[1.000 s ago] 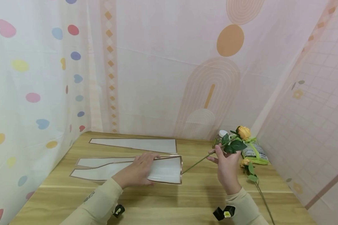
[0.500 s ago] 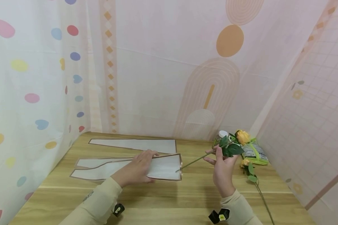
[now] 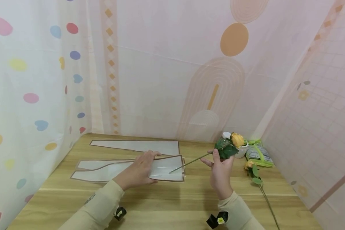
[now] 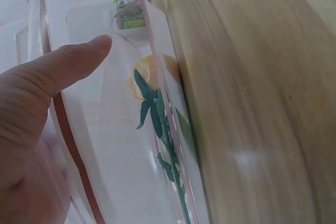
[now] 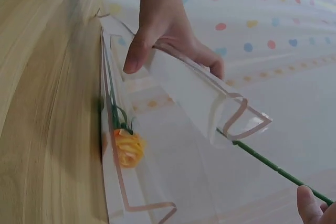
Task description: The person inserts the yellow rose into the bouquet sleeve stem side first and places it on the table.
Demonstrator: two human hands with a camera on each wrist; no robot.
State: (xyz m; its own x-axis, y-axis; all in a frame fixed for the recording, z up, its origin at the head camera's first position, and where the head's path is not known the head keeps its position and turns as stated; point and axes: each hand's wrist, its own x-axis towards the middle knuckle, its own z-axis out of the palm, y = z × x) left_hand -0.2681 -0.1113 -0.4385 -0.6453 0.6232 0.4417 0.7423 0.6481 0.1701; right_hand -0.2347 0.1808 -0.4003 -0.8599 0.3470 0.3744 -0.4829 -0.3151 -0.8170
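Note:
My left hand (image 3: 139, 171) grips a flower sleeve (image 3: 167, 167) of clear and white film with a brown border, thumb toward me and fingers over the far side. The sleeve's wide mouth faces right. One yellow rose (image 5: 128, 148) lies inside it, seen through the film in both wrist views. My right hand (image 3: 222, 177) pinches the green stem of another yellow rose (image 3: 237, 140), just below its leaves. Its bloom points right and up, and the stem's lower end reaches the sleeve's mouth. The fingers under the right hand's leaves are partly hidden.
More flat sleeves lie beyond, one near the back edge (image 3: 158, 146) and another (image 3: 86, 164) behind the held one. To the right lies a rose (image 3: 249, 164) with a long stem. A white-lidded jar (image 3: 226, 134) and a green-trimmed packet (image 3: 258, 156) stand at the back right.
My right hand has moved left with the rose, so the stem's end lies further over the sleeve. The sleeve's mouth has risen slightly, while my left hand keeps its place.

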